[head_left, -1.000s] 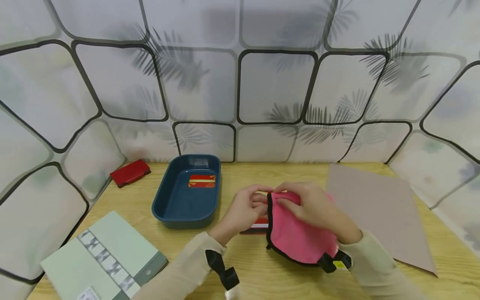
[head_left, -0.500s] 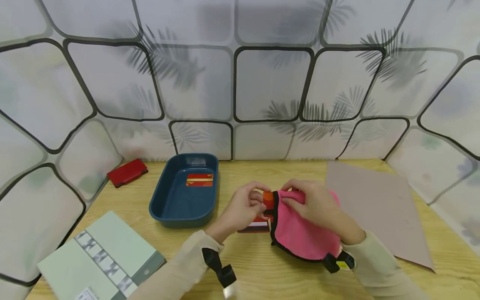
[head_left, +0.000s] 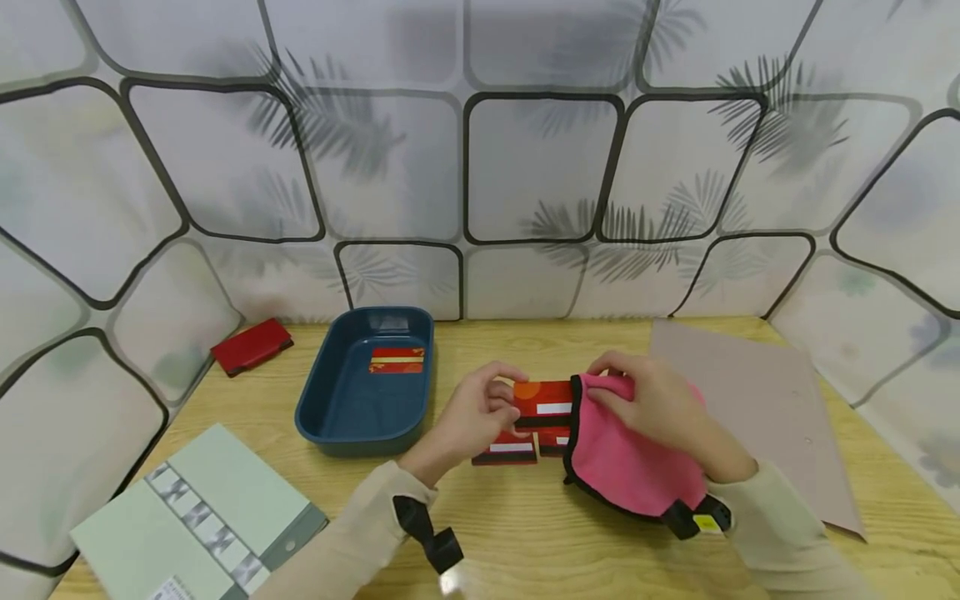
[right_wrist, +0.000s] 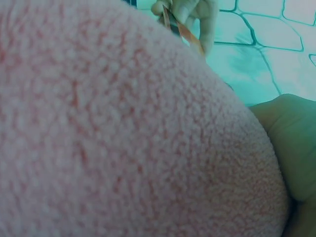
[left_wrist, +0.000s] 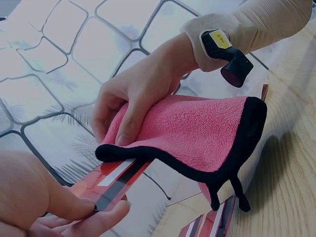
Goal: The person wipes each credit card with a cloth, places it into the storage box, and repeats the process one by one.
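My left hand (head_left: 474, 417) pinches the left end of a red card (head_left: 542, 403) with a black stripe and a white strip. The pink fleecy cloth (head_left: 630, 454) with black edging covers the card's other end. My right hand (head_left: 648, 400) grips a fold of this cloth from above, thumb in front, as the left wrist view also shows. In the right wrist view the cloth (right_wrist: 123, 123) fills most of the picture. Below the held card, two more red cards lie side by side on the table, a left one (head_left: 506, 450) and a right one (head_left: 553, 442) partly hidden by the cloth.
A blue tray (head_left: 330, 417) holds a red and gold card (head_left: 397, 360). Behind it to the left lies a red wallet-like case (head_left: 251, 346). A pale green box (head_left: 225, 475) sits at the front left, a flat grey-brown sheet (head_left: 757, 417) at the right. Patterned fabric walls enclose the table.
The right hand and cloth have moved right, away from the left hand. More of the pinched card now shows, and the second card on the table has come into sight.
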`<state>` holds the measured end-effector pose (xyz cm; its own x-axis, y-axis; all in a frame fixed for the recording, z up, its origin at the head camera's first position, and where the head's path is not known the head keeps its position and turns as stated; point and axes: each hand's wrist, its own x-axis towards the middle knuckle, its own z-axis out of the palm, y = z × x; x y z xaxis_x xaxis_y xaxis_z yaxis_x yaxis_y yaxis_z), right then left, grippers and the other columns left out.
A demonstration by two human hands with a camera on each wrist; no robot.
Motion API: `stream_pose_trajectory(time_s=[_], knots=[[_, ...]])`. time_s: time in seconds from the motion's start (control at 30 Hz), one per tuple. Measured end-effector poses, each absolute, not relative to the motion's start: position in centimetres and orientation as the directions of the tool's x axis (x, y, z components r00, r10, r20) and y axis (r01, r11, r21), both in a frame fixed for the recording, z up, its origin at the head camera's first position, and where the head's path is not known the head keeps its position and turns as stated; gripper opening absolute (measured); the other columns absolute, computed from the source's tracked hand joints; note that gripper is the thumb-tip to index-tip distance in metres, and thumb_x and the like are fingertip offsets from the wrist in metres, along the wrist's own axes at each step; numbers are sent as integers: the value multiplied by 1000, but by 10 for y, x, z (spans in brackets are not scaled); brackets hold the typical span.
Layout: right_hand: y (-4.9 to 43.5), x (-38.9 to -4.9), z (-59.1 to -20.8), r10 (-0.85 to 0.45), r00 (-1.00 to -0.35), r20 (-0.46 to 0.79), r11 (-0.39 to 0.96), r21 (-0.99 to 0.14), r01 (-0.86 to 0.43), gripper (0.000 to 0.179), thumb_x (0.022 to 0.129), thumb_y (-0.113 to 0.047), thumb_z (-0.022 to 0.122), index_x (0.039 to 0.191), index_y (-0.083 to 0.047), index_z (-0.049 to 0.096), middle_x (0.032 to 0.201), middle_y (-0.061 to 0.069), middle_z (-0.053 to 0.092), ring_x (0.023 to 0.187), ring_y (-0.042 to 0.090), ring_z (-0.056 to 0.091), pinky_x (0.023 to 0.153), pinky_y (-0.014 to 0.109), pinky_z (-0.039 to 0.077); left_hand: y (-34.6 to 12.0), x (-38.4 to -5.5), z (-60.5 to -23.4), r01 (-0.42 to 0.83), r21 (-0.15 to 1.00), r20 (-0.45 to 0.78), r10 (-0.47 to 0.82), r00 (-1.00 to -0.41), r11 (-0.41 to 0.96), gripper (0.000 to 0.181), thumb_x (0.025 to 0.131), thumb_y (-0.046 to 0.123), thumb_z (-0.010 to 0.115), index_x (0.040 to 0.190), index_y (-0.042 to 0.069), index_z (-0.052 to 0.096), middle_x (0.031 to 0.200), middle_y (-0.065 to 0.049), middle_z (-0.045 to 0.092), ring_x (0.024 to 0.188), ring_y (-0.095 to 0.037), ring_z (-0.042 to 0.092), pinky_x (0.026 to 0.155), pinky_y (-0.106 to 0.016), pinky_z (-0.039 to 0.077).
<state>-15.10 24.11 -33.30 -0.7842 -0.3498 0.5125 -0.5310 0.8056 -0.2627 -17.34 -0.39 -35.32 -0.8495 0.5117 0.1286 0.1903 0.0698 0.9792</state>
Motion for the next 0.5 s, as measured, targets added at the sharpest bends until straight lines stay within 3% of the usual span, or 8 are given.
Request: stream_pose_trajectory(time_s=[0.27,0.43,0.5], knots=[[254,-147,-328,-350,-812,466,837,-234,-495,18,78,-16,79,93,-20,69,76,-8,65,61,6,46,56,23,38,-5,-175,-356,154,986,110,459,-881,59,36,85,-20,49,117,-6,52,76,-4,46,58,-12,48,64,-30,56],[249,-144,-326,-411,-756,509,810,-176,-559,18,77,-18,80,90,-23,69,66,-16,57,57,0,41,53,20,36,-6,-179,-360,146,987,102,443,-891,66,36,85,-19,50,118,-6,53,77,-4,50,58,-11,47,62,-27,54],[243,-143,-325,-428,-737,523,803,-154,-575,18,77,-19,80,89,-25,69,66,-17,56,57,0,41,53,20,36,-6,-178,-360,144,987,99,448,-888,67,36,85,-18,51,120,-7,53,79,-5,51,59,-11,48,65,-32,57]])
